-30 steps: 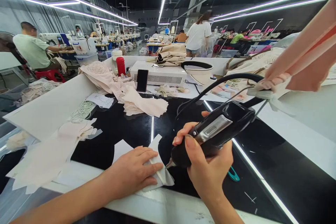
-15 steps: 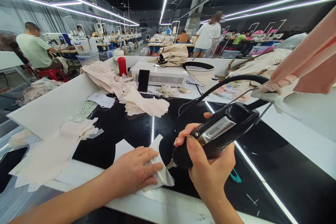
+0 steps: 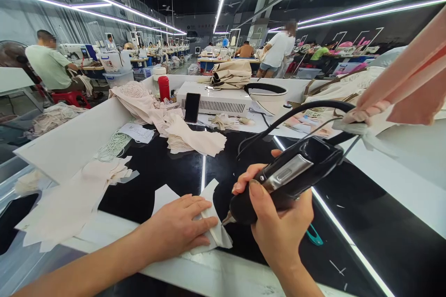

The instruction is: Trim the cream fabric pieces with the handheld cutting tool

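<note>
My left hand (image 3: 176,228) lies flat, fingers together and stretched out, pressing a small pale fabric piece (image 3: 218,234) onto the glossy black worktop (image 3: 167,171). My right hand (image 3: 275,222) is wrapped round a black corded hand tool (image 3: 289,174) with a silver plate. The tool's metal tip points down at the fabric's edge just right of my left fingertips. Its black cable (image 3: 296,111) arcs up and back to the right.
Stacks of cut beige pieces lie at the left (image 3: 69,199) and in the middle back (image 3: 195,139). A phone (image 3: 192,107) leans on a white box (image 3: 216,98), beside a red bottle (image 3: 163,87). Teal snips (image 3: 314,236) lie right of my hand. Pink cloth (image 3: 407,83) hangs at right. Other workers sit behind.
Almost nothing has moved; the view has shifted slightly, and both hands keep their hold on fabric and tool.
</note>
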Demonstrator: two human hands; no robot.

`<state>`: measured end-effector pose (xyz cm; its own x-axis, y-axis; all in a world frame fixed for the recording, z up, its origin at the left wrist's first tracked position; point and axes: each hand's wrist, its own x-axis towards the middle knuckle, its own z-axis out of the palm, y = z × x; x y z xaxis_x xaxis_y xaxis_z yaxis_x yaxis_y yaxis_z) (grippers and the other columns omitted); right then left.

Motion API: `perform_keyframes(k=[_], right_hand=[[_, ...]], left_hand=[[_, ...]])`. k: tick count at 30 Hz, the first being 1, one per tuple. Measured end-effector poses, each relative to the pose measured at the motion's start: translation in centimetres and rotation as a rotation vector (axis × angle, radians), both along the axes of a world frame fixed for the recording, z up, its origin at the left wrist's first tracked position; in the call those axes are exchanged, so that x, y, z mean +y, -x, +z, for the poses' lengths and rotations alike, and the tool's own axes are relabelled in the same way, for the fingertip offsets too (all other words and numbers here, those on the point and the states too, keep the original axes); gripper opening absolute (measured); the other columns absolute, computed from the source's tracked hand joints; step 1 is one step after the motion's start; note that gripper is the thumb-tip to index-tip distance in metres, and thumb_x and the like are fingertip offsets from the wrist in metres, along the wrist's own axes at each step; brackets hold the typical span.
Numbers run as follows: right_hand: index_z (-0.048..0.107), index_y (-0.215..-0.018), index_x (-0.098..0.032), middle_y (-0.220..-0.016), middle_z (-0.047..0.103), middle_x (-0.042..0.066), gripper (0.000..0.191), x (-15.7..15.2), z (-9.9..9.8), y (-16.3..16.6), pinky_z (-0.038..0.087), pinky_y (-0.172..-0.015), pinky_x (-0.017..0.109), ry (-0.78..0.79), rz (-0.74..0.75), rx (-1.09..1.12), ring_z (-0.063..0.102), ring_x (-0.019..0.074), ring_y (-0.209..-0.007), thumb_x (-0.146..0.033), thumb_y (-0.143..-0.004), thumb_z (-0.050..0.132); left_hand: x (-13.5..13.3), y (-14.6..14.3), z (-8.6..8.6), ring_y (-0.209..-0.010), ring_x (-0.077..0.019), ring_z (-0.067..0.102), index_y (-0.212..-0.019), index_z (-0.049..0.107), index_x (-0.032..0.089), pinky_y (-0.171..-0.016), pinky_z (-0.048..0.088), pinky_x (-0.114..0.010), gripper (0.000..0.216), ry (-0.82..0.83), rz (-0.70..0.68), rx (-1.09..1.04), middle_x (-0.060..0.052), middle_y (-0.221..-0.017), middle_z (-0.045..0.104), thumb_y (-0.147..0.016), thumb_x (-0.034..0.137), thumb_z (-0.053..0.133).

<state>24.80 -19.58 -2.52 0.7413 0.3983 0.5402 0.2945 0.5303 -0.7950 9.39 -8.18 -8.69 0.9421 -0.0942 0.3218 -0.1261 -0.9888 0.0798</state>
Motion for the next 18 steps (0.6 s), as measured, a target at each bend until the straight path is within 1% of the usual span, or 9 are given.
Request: perform_keyframes(k=[4,7,11,14,18], right_hand=[[0.058,-0.126,-0.029,-0.083,0.067,-0.004,0.046,0.0,-0.1,-0.1,0.057,-0.055,0.029,-0.006,0.021,0.007,0.065,0.0141,-0.057,-0.026,-0.085,0.08],[0.057,-0.128,-0.028,-0.083,0.067,-0.003,0.048,0.0,-0.1,-0.2,0.057,-0.055,0.029,-0.014,0.023,0.002,0.065,0.0146,-0.058,-0.028,-0.086,0.08],[0.058,-0.128,-0.029,-0.082,0.067,-0.003,0.049,0.2,-0.1,-0.4,0.057,-0.056,0.031,-0.005,-0.005,-0.001,0.064,0.015,-0.057,-0.031,-0.085,0.081],[0.06,-0.126,-0.031,-0.081,0.067,-0.005,0.048,0.4,0.0,-0.6,0.058,-0.059,0.032,-0.018,-0.037,0.024,0.063,0.0145,-0.057,-0.033,-0.084,0.082],[0.061,-0.123,-0.03,-0.08,0.066,-0.006,0.046,1.0,0.3,-0.8,0.058,-0.061,0.031,-0.03,-0.06,0.043,0.062,0.0134,-0.058,-0.033,-0.083,0.083]], left_hand=[[-0.1,0.0,0.2,-0.126,-0.0304,0.064,-0.13,0.061,0.019,-0.106,0.056,-0.048,0.034,0.015,0.008,-0.01,-0.015,-0.137,0.064,-0.101,0.035,0.067],[-0.2,-0.1,0.2,-0.126,-0.0305,0.064,-0.129,0.062,0.019,-0.106,0.055,-0.048,0.034,0.016,0.01,-0.016,-0.015,-0.136,0.064,-0.1,0.036,0.068],[-0.2,-0.3,-0.1,-0.125,-0.0296,0.065,-0.129,0.063,0.019,-0.107,0.055,-0.046,0.035,0.016,0.005,-0.036,-0.016,-0.135,0.064,-0.099,0.037,0.069],[-0.2,-0.5,-0.5,-0.126,-0.0294,0.064,-0.128,0.064,0.02,-0.108,0.054,-0.046,0.035,0.011,0.011,-0.047,-0.016,-0.135,0.065,-0.1,0.039,0.069],[-0.3,-0.6,-0.4,-0.123,-0.0293,0.065,-0.126,0.065,0.019,-0.107,0.054,-0.044,0.034,-0.009,0.023,-0.07,-0.015,-0.133,0.065,-0.1,0.041,0.069]])
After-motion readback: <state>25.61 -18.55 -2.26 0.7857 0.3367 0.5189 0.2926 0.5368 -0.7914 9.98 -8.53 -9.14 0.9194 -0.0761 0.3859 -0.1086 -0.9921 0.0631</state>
